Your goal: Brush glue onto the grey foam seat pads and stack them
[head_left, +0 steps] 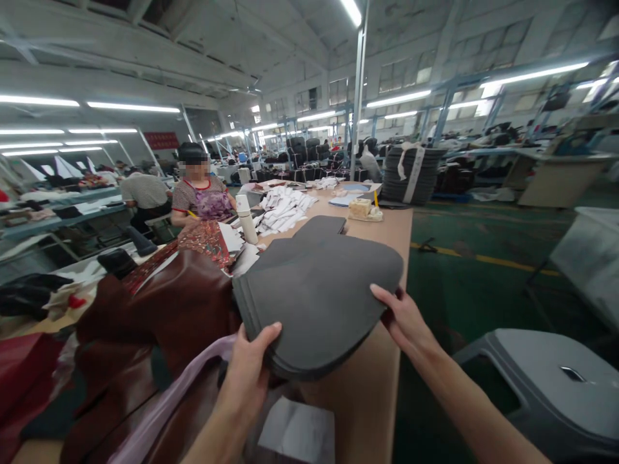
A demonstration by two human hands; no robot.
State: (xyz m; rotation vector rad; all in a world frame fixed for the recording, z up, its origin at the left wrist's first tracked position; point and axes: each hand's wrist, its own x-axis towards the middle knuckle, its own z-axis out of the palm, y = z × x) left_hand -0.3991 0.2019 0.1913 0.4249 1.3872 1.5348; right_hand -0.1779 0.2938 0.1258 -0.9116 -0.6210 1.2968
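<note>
Pinched closed, your left hand (252, 362) and right hand (400, 317) hold grey panels (316, 296), obscuring the bench (362, 399) between its right edge and bottle (247, 222).

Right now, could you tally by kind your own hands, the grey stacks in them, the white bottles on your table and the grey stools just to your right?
Hands: 2, left hand and right hand
Grey stack: 1
White bottle: 1
Grey stool: 1
Total: 5
</note>
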